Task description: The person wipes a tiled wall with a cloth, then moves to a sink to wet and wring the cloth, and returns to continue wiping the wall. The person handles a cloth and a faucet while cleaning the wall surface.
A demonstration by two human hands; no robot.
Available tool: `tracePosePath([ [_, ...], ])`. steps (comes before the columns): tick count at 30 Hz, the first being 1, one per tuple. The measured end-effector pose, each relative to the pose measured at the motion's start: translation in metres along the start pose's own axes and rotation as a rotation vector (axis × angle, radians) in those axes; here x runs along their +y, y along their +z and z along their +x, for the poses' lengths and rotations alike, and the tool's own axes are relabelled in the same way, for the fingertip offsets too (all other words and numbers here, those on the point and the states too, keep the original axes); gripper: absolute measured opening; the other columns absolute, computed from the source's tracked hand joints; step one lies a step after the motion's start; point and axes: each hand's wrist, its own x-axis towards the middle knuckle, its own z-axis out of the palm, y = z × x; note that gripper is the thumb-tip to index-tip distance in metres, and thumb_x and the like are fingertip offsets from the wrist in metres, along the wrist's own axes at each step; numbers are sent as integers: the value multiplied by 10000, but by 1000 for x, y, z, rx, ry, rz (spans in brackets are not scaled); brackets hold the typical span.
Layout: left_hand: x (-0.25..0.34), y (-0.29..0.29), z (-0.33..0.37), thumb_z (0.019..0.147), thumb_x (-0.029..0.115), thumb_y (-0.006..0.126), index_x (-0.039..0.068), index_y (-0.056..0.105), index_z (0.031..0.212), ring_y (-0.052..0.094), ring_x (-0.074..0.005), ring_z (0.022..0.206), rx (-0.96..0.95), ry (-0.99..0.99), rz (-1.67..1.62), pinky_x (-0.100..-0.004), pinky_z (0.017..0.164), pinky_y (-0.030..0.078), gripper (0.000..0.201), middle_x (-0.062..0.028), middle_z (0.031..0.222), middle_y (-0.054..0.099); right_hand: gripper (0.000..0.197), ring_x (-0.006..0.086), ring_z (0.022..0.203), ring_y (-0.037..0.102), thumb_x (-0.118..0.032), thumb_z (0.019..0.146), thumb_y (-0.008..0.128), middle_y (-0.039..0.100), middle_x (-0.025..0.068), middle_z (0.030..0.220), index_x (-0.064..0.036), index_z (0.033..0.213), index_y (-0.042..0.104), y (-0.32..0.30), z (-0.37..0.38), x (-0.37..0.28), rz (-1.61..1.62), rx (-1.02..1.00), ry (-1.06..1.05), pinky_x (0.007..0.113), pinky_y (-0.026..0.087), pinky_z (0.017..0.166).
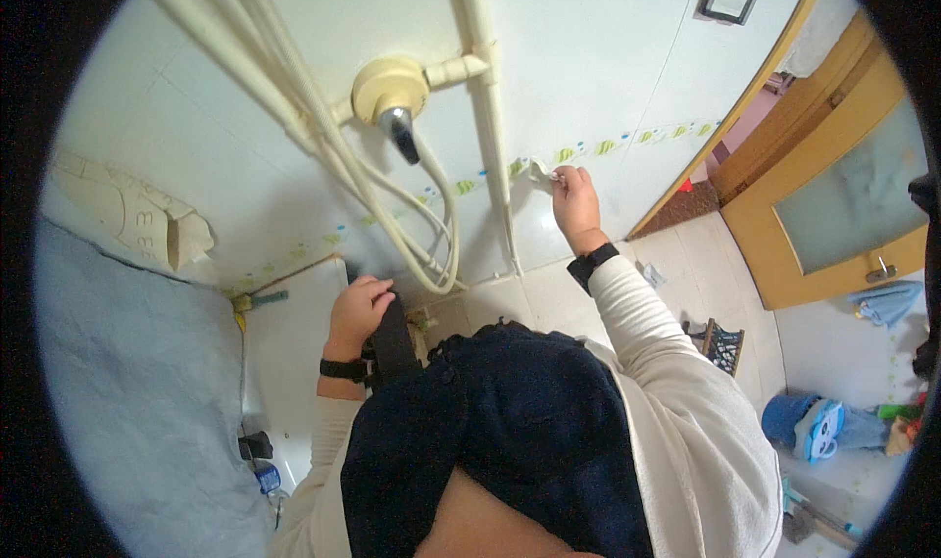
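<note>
A small white cloth (pixel 541 171) is pinched in the closed right hand (pixel 573 197) against the wall tile (pixel 588 78); it seems soft and light. A black strap (pixel 392 338) is gripped by the left hand (pixel 361 308).

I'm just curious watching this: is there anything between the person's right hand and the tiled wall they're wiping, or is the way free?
Nothing visible stands between them. The right hand presses a small white cloth against the tiled wall, on the patterned border strip. The upright pipe runs just beside the cloth, to its left, not across it. The left hand grips a dark strap lower down.

Bright, even light; fisheye-bent, dark rim
</note>
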Motion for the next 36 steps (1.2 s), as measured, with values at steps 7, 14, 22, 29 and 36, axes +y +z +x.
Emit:
tracePosePath([
  [7, 24, 7, -4, 831, 174, 676, 56, 694, 996, 604, -304, 759, -24, -135, 110, -382, 658, 488, 204, -110, 830, 608, 136, 250, 675, 577, -37, 784, 667, 584, 135, 821, -9, 909, 621, 36, 22, 11, 234, -67, -25, 339, 490, 627],
  [14, 23, 2, -41, 820, 162, 686, 61, 700, 977, 604, -306, 773, 37, -288, 129, -379, 685, 495, 187, -114, 817, 602, 132, 332, 754, 568, -46, 752, 674, 567, 165, 900, -22, 866, 612, 56, 35, 5, 250, -103, -92, 399, 485, 688],
  [22, 9, -16, -67, 818, 189, 689, 71, 708, 964, 612, -297, 775, 137, -355, 163, -379, 698, 501, 189, -101, 826, 614, 119, 292, 752, 596, -59, 736, 689, 609, 147, 834, -30, 846, 651, 48, 48, 40, 60, 225, -108, 370, 494, 696],
  [29, -15, -19, -79, 832, 209, 674, 106, 712, 980, 613, -287, 836, 117, -375, 149, -390, 726, 504, 185, -95, 853, 621, 167, 255, 835, 534, 30, 782, 653, 536, 115, 909, -18, 918, 570, -13, 67, -5, 242, 272, -255, 343, 461, 731],
  [36, -41, -18, -77, 827, 193, 682, 85, 722, 966, 618, -284, 758, 179, -240, 125, -388, 688, 504, 180, -101, 837, 650, 232, 214, 917, 504, 84, 777, 619, 496, 92, 987, -26, 972, 558, -38, 28, -124, 557, 195, -418, 282, 436, 775],
])
